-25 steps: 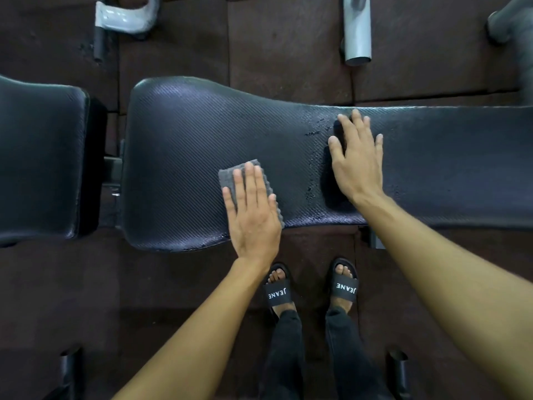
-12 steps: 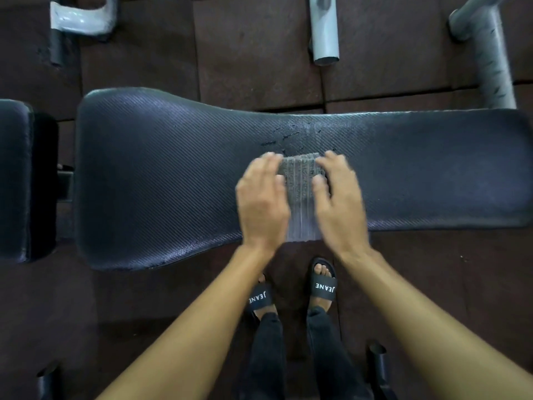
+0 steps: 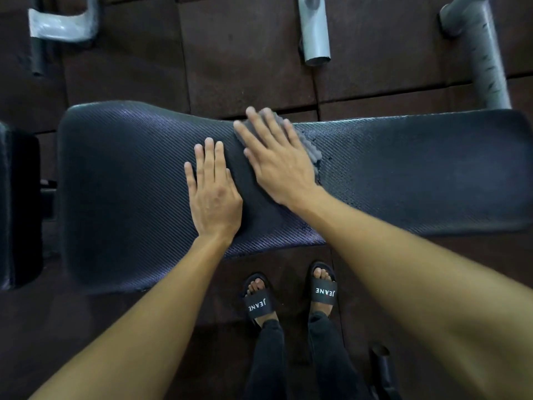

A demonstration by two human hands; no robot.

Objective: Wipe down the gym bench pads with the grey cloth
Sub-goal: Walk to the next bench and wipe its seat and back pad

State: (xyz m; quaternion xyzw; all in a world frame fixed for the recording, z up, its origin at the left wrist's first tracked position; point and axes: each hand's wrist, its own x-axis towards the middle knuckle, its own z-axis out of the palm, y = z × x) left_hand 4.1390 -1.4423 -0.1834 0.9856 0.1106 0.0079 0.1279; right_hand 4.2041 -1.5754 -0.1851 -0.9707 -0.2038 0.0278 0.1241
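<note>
Now, nearest first: feet in black slides (image 3: 261, 303) are standing just short of the pad's near edge. L hand (image 3: 213, 194) is resting flat on long bench pad (image 3: 418, 174), fingers straight & close together, gripping nothing; no cloth under it. R hand (image 3: 278, 163) is lying just beyond & beside it, thumb side toward L fingertips, near but not touching. R fingers are lying straight, moderately spread, pressing grey cloth (image 3: 311, 147) flat to pad, not pinching it.

Cloth is sitting under R palm & fingers, showing only past little-finger side & a bit beyond fingertips, up at pad's far edge. Cloth's long axis is running approx w/ R fingers, i.e. across pad's width; pad's long axis is running crosswise to fingers. Droplets (image 3: 346, 153) are showing on pad straight off cloth's little-finger side.

Judgement: R hand is the nearer one for that wet stretch; next stroke is prob. heading that way, away from L hand.

Second pad (image 3: 17, 203) is lying well off L hand's little-finger side, cloth well apart from it. Farthest: grey frame tubes (image 3: 315, 33) are lying on floor mats (image 3: 245, 53) beyond fingertips.
</note>
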